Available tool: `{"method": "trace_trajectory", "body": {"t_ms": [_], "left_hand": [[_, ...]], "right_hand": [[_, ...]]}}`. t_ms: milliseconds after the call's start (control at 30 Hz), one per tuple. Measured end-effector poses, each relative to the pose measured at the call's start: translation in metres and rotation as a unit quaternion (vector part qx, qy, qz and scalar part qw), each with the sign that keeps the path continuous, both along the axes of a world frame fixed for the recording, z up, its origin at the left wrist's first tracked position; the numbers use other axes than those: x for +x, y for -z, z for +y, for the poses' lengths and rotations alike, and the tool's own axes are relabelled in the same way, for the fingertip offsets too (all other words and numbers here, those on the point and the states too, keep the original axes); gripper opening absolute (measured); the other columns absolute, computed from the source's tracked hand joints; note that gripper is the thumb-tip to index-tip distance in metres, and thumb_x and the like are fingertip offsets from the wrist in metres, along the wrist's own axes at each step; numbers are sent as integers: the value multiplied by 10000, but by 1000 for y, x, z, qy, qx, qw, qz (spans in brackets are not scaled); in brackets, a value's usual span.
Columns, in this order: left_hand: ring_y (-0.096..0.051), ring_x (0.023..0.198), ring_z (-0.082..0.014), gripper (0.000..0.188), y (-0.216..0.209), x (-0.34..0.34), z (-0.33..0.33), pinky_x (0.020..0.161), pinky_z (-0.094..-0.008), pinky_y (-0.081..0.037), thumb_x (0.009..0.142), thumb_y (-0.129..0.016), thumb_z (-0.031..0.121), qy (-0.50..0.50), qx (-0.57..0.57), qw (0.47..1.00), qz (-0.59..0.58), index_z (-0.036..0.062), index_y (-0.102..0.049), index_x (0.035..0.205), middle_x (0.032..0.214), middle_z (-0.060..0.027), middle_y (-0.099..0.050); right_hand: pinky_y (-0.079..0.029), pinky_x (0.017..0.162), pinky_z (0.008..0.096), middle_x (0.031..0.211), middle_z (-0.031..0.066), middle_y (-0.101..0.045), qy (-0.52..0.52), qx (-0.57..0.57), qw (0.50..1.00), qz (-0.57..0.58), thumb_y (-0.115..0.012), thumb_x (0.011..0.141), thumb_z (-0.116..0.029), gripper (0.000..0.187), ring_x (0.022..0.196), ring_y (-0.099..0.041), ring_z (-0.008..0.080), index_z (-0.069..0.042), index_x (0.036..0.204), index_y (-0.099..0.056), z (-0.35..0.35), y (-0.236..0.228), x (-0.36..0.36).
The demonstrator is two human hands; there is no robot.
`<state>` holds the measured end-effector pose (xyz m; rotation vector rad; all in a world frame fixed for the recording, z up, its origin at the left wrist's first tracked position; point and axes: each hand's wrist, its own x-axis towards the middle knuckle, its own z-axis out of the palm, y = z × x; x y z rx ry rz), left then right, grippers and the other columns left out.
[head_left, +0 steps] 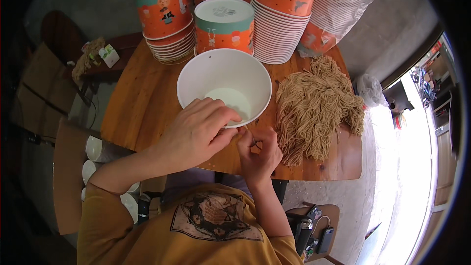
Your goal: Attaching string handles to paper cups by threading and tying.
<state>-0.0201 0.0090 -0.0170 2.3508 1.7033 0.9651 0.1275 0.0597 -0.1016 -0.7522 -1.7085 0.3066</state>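
Note:
A white-lined paper bucket (196, 76) stands at the table's front, its mouth tilted toward me, a small hole near its far rim. My left hand (194, 130) grips its near rim, fingers inside and thumb outside. Just outside that rim my right hand (260, 154) is closed, thumb and forefinger pinched on a thin tan cord beside the left thumb. Most of that cord is hidden by the fingers. To the right lies a large heap of tan cords (316, 110).
Behind the bucket stand orange and green printed buckets, upside down: a left stack (164, 12), a middle one (224, 27) and a tall right stack (282, 24). A plastic-wrapped stack (338, 5) leans behind. Left below, a carton (68, 176) holds white-ended buckets. A stool (328, 225) carries a phone.

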Motion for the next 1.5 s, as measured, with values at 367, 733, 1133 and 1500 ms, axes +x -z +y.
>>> {"method": "trace_trajectory", "body": {"t_ms": [367,733,1133,1500], "left_hand": [[-589,873,-285,222,-5,-2,4,766,-394,-452,840,-608,83,11,-28,999,-19,62,-560,1056,918,-90,-612],[-621,784,-219,151,-32,-19,47,706,-346,-472,929,-547,185,90,-372,921,-69,48,-581,983,832,-80,-645],[-607,851,-262,91,-16,-14,36,722,-353,-477,919,-549,113,84,-107,979,-154,39,-528,968,939,-102,-601],[-567,901,-134,456,1,-25,44,790,-248,-447,833,-663,62,81,-427,750,-498,-30,-480,1240,1032,-72,-614]], "right_hand": [[-455,492,306,674,62,-553,0,-3,1000,-15,-711,740,27,259,538,-571,207,-62,873,-507,0,-3,-2],[-470,516,297,678,59,-566,7,-18,999,-47,-706,758,2,231,563,-592,203,-55,876,-516,-1,-8,-1],[-332,480,218,579,-32,-488,-168,-299,939,18,-694,860,-132,170,508,-372,32,-49,989,-620,19,-43,16],[-363,620,162,790,-69,-580,-309,-478,810,142,-622,924,-120,78,689,-459,-6,-43,924,-635,29,-54,5]]}}
